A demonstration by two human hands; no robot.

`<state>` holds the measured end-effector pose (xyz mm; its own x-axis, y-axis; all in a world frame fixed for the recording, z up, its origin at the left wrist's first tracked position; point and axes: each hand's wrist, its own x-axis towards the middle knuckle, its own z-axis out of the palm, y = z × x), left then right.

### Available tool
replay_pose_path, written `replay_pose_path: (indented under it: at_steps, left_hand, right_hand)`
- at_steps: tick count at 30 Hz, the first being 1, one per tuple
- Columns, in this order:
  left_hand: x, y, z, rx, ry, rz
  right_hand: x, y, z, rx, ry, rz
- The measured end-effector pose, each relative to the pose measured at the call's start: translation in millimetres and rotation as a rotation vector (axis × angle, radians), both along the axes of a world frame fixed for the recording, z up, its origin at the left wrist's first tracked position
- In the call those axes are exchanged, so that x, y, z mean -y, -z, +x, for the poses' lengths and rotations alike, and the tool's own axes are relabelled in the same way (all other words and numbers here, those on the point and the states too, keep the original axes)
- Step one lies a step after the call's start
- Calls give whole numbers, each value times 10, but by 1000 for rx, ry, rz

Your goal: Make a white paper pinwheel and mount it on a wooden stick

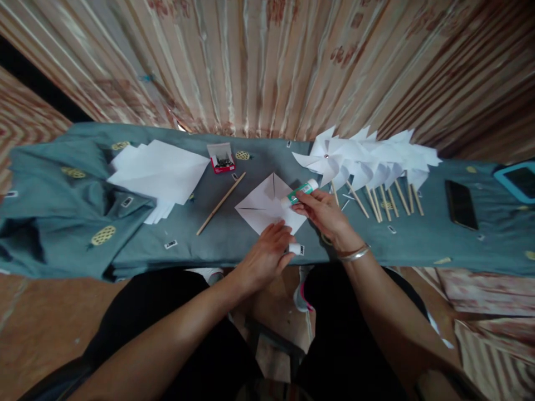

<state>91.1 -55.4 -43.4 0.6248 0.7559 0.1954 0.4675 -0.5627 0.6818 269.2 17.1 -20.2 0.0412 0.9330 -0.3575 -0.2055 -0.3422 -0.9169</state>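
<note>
A white paper square (pixel 263 203) with cuts from its corners lies on the teal cloth in front of me. My right hand (pixel 321 214) grips a green and white glue stick (pixel 301 191), its tip down on the paper's right side. My left hand (pixel 267 253) rests on the paper's near corner and holds a small white cap (pixel 295 249) between its fingers. A silver bangle (pixel 354 254) circles my right wrist.
A wooden stick (pixel 220 203) lies left of the square. A stack of white sheets (pixel 156 172) and a red box of pins (pixel 221 158) sit farther left. Several finished paper pinwheels (pixel 368 159) on sticks lie at right, then a dark phone (pixel 461 204) and a blue-cased device (pixel 518 181).
</note>
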Motion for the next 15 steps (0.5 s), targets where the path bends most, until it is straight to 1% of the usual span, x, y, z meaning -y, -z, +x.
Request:
replay_pose_path:
  at_steps: [3, 9, 12, 15]
  left_hand:
    - [5, 3, -1, 9, 16, 9]
    - [11, -37, 12, -11, 21, 38]
    - [15, -17, 21, -14, 24, 44]
    - [21, 18, 28, -11, 25, 54]
  right_hand:
    - [-39, 100, -49, 107, 27, 16]
    - [-51, 213, -96, 191, 39, 77]
    - [-59, 255, -93, 274, 55, 138]
    - [-75, 280, -65, 411, 33, 198]
